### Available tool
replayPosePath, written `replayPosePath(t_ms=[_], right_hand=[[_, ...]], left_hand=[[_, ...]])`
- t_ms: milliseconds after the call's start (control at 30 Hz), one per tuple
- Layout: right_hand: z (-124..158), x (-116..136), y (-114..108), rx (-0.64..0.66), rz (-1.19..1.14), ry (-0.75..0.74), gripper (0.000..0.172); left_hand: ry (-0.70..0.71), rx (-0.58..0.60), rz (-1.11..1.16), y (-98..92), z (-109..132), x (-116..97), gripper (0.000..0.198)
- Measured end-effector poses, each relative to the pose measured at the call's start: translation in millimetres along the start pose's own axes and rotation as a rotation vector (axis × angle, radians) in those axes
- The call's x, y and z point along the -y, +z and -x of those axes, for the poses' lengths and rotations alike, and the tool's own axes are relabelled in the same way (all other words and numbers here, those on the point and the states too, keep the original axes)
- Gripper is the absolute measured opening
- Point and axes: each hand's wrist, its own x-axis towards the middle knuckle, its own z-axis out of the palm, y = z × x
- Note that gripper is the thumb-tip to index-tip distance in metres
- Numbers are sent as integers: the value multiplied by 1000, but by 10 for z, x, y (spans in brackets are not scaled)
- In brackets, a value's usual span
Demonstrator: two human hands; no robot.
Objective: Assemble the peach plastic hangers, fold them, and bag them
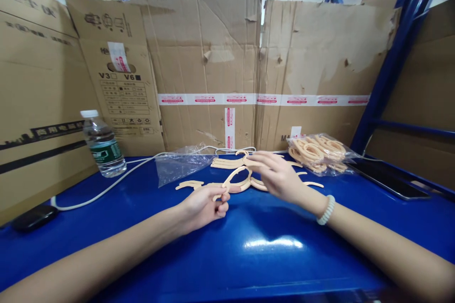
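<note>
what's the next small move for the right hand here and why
Probably ease the right hand to the far end of the curved strip to steady it: the left hand grips only the near end, and the right hand is already close to the far end. Whether it touches the strip is hard to tell.

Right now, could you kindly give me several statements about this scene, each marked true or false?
1. The left hand holds a curved pale piece. True.
2. The bottle has no cap. False: a white cap is on it.
3. The bracelet is on the left wrist. False: it circles the right wrist.
4. A clear bag with pale pieces in it lies on the right side of the tabletop. True.
5. The tabletop is red. False: it is blue.
</note>
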Motion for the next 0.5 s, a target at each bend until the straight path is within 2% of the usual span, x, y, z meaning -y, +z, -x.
replayPosePath(t_ms=[67,167,300,400,500], right_hand=[[63,-181,17,61,34,237,32],[193,-454,87,155,73,383,29],[331,-638,185,283,59,430,21],[344,-630,209,344,37,448,12],[306,-585,213,350,26,479,9]], left_hand=[[22,-32,3,-8,-2,-26,29],[54,-89,14,-20,-2,-77,30],[86,-155,10,-30,-1,-113,30],[101,-180,1,-32,0,-109,27],[124,-187,-13,-40,-3,-107,24]])
